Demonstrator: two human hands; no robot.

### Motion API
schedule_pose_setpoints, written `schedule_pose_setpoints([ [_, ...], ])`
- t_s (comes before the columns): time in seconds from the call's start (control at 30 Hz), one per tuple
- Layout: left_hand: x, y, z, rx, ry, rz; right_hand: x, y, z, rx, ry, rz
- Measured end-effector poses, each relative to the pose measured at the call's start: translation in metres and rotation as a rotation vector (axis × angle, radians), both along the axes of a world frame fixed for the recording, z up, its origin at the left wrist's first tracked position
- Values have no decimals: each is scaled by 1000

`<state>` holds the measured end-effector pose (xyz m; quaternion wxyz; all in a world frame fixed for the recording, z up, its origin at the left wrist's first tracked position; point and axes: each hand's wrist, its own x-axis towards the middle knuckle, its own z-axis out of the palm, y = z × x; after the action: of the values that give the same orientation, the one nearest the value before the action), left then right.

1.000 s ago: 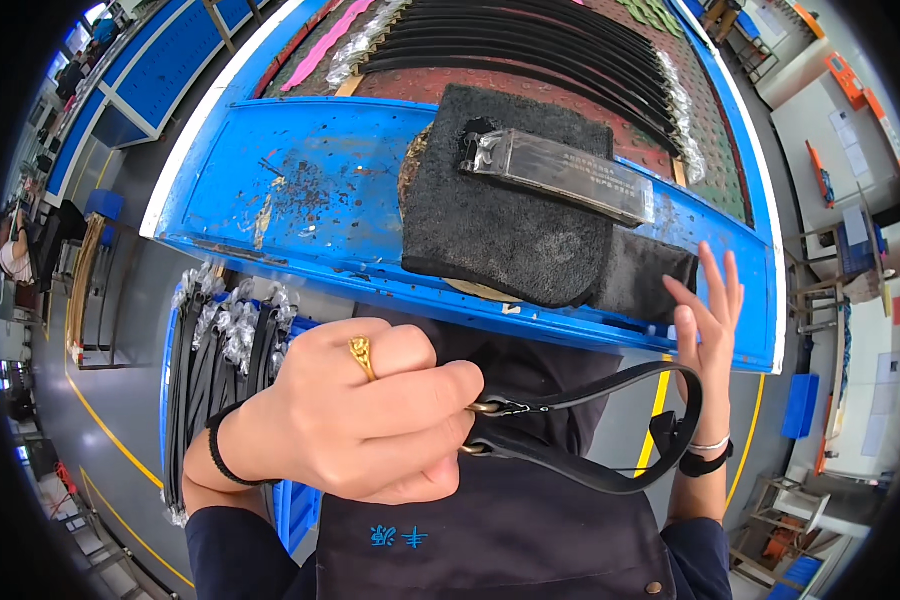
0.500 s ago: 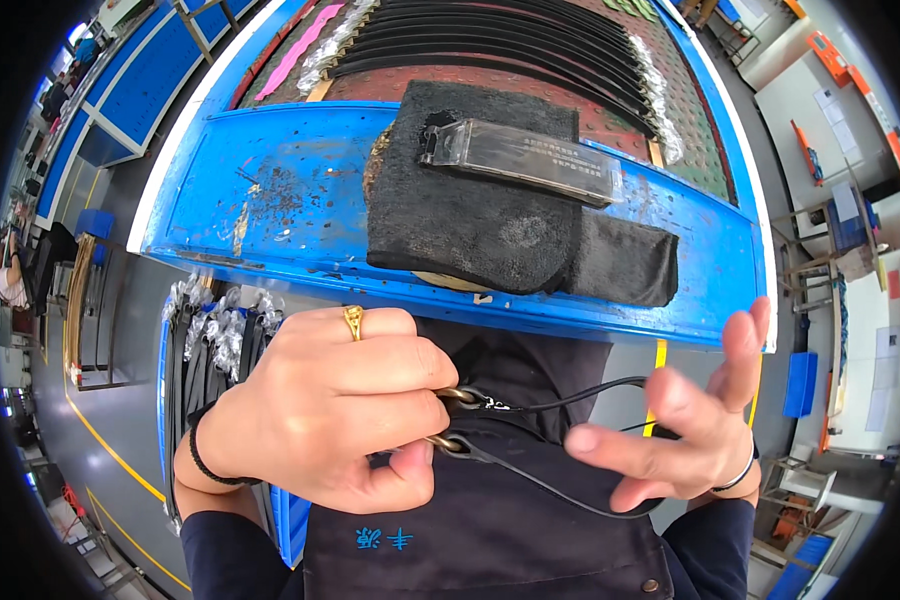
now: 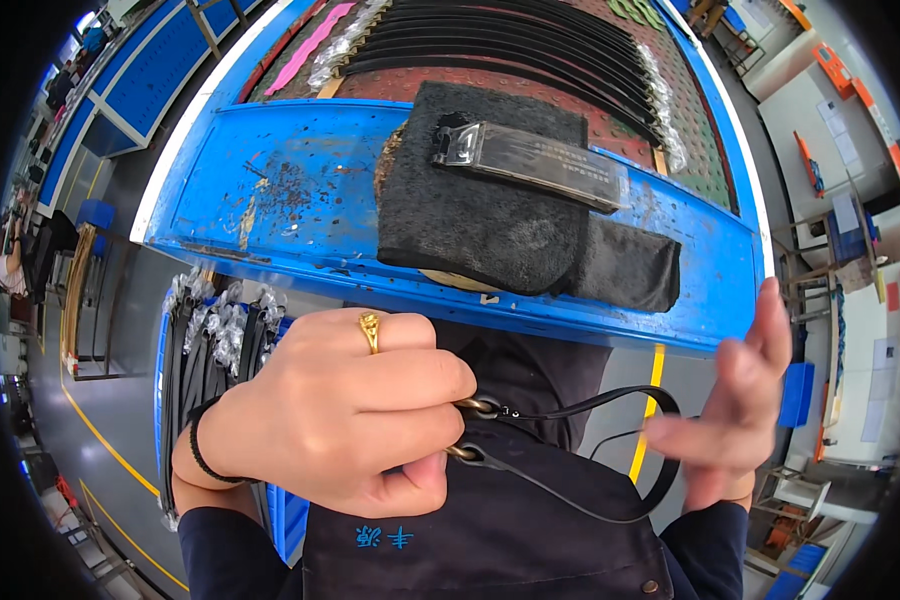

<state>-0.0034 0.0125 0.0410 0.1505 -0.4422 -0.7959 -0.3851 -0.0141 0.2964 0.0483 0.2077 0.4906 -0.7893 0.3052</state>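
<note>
My left hand (image 3: 355, 415), a gold ring on one finger, is closed in a fist around one end of a thin black strap (image 3: 658, 490). Two brass-coloured metal fittings (image 3: 480, 406) stick out from between its fingers. From them the strap bends into a wide loop in front of my dark apron (image 3: 490, 540). What lies inside the fist is hidden. Beside the loop's right curve, my right hand (image 3: 725, 430) is raised with spread fingers, blurred by motion. One finger is close to the strap; I cannot tell whether it touches.
Ahead stands a blue workbench (image 3: 300, 190) with a black cloth pad (image 3: 470, 220) and a clear plastic box (image 3: 555, 165) on it. Rows of black straps (image 3: 500, 40) with plastic-wrapped ends lie farther back. More wrapped straps (image 3: 200, 350) hang at the left below the bench edge.
My right hand has moved right, away from the strap, and its fingers have spread. The strap loop now bulges wider. My left fist keeps its hold, slightly farther right.
</note>
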Motion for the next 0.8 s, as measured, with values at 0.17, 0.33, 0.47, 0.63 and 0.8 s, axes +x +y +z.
schedule_pose_setpoints([
  [0.17, 1, -2, -2, -22, 91, 36, -34, 20, -31, 123, -218, -495],
  [0.33, 5, -2, 4, -95, 145, 70, -48, 34, -67, 497, -164, -690],
  [0.47, 5, 3, 2, -130, 207, 90, -26, 23, -19, 164, -397, -385],
  [0.63, 3, 9, 4, -163, 232, 62, -6, -3, 3, 192, -444, 95],
  [0.8, 6, 11, 6, -169, 229, 68, -4, -12, 4, 273, -400, 166],
])
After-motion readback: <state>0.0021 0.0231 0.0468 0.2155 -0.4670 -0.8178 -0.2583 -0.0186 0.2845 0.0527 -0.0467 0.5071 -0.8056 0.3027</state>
